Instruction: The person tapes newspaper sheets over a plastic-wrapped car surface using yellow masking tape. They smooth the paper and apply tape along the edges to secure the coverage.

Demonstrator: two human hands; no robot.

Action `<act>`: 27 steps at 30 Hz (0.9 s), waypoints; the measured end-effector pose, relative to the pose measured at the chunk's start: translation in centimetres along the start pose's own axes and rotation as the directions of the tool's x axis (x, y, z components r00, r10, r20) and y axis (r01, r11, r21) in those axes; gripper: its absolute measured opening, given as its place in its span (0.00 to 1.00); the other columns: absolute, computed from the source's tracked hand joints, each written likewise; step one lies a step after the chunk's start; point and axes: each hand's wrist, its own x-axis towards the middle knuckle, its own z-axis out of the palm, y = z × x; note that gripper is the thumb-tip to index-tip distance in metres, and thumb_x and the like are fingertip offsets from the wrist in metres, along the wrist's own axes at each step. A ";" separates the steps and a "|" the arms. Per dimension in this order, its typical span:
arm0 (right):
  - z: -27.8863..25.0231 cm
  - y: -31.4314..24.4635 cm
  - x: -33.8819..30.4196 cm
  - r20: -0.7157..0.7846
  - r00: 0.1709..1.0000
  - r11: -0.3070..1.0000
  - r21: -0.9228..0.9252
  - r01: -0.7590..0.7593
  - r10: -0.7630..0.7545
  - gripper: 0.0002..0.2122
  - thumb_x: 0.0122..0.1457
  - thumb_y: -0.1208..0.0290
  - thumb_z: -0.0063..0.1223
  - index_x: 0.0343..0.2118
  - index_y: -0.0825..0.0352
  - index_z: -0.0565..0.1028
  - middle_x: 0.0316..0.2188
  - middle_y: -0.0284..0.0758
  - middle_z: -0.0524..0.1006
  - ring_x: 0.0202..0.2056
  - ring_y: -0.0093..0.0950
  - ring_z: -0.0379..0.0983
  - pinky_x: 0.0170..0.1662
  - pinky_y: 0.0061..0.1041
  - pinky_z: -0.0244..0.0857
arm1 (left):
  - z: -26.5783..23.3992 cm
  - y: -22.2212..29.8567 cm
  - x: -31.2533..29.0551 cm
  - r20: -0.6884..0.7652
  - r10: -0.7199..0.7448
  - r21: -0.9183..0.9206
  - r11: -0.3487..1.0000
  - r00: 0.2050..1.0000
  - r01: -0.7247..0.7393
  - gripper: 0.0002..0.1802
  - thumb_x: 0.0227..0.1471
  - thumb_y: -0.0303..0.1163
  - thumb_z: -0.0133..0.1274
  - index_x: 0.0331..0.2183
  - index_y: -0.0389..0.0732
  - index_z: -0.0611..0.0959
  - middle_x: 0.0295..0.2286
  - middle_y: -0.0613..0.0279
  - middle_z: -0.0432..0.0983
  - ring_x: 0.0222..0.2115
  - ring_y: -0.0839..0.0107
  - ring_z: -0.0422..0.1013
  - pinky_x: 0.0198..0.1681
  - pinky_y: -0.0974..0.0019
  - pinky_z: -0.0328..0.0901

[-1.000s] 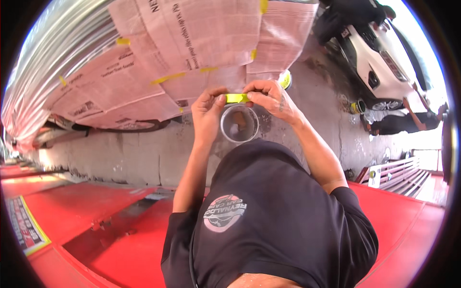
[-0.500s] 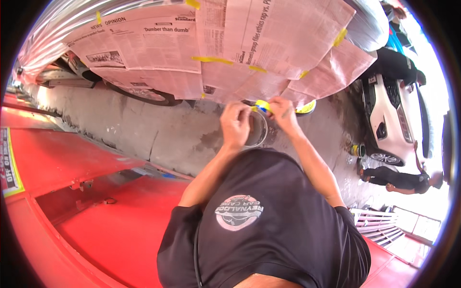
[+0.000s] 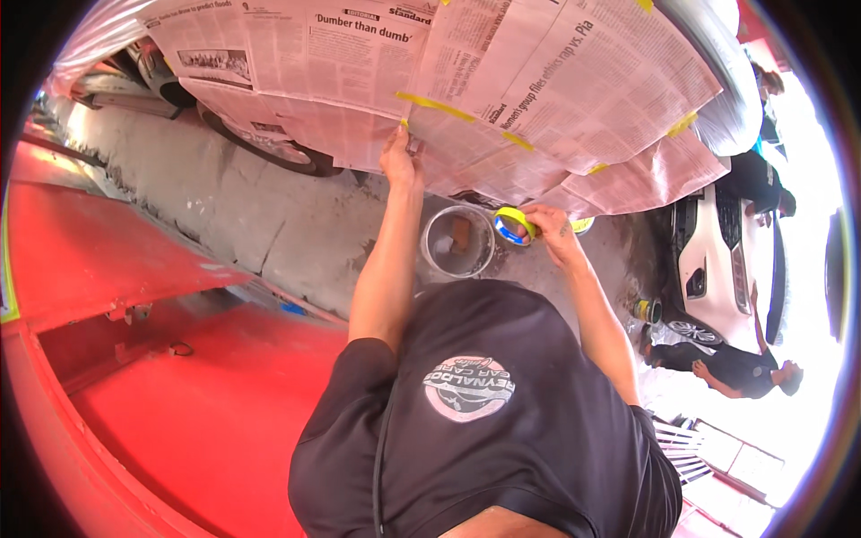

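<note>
My left hand (image 3: 400, 163) reaches up to the newspaper sheets (image 3: 336, 81), its fingers closed at a seam between them. A small piece of yellow masking tape (image 3: 404, 123) shows at those fingertips, against the paper. In my right hand (image 3: 553, 230) is a roll of yellow masking tape (image 3: 514, 212), pinched by its edge, with blue on its inner side. The sheets cover a car's side and are joined by more yellow strips, one long strip (image 3: 436, 107) just right of my left hand. How firmly the small piece sticks is hidden by the fingers.
Below the paper, a clear round bucket (image 3: 491, 244) with a brown block inside stands on the concrete floor (image 3: 215, 211). A car wheel (image 3: 269, 154) shows at left. Red panels (image 3: 206, 394) lie behind me. At right are a can (image 3: 647, 311), a white car (image 3: 713, 255) and a person (image 3: 731, 369).
My hands, together at the tape roll before, have parted. The left has moved up to the newspaper with a bit of tape; the right keeps the roll, slightly lower and to the right.
</note>
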 end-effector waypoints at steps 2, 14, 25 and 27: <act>-1.3 0.4 -0.2 -0.047 0.999 1.000 0.025 -0.015 0.016 0.12 0.63 0.73 0.50 0.41 0.77 0.79 0.27 0.38 0.81 0.28 0.25 0.77 0.34 0.25 0.71 | 0.2 -0.3 -0.2 -0.009 0.016 0.009 1.000 1.000 -0.016 0.07 0.62 0.35 0.61 0.41 0.45 0.81 0.34 0.70 0.78 0.36 0.73 0.72 0.44 0.55 0.68; -1.7 1.6 -0.1 -0.099 0.994 0.998 0.043 -0.042 0.046 0.11 0.62 0.74 0.50 0.42 0.78 0.77 0.27 0.40 0.80 0.27 0.27 0.77 0.33 0.26 0.71 | 2.4 -0.8 -0.3 -0.236 0.157 0.303 0.950 0.959 -0.081 0.15 0.58 0.39 0.67 0.39 0.44 0.78 0.31 0.70 0.76 0.31 0.74 0.70 0.32 0.64 0.65; -1.1 1.4 -1.0 -0.068 0.996 0.999 0.014 -0.052 0.053 0.12 0.62 0.73 0.49 0.42 0.77 0.77 0.26 0.40 0.80 0.25 0.27 0.76 0.32 0.25 0.72 | -2.1 -1.9 2.2 -0.078 0.169 0.400 0.908 0.983 -0.124 0.22 0.59 0.47 0.66 0.34 0.39 0.78 0.29 0.64 0.75 0.29 0.75 0.68 0.32 0.66 0.66; -1.3 1.5 -1.6 -0.052 0.998 1.000 0.020 -0.021 0.022 0.12 0.62 0.73 0.49 0.42 0.77 0.77 0.26 0.40 0.80 0.25 0.27 0.76 0.32 0.25 0.72 | -2.1 -2.2 2.5 -0.062 0.269 0.545 0.816 0.961 -0.193 0.23 0.57 0.49 0.67 0.34 0.38 0.78 0.29 0.64 0.75 0.29 0.75 0.67 0.32 0.65 0.65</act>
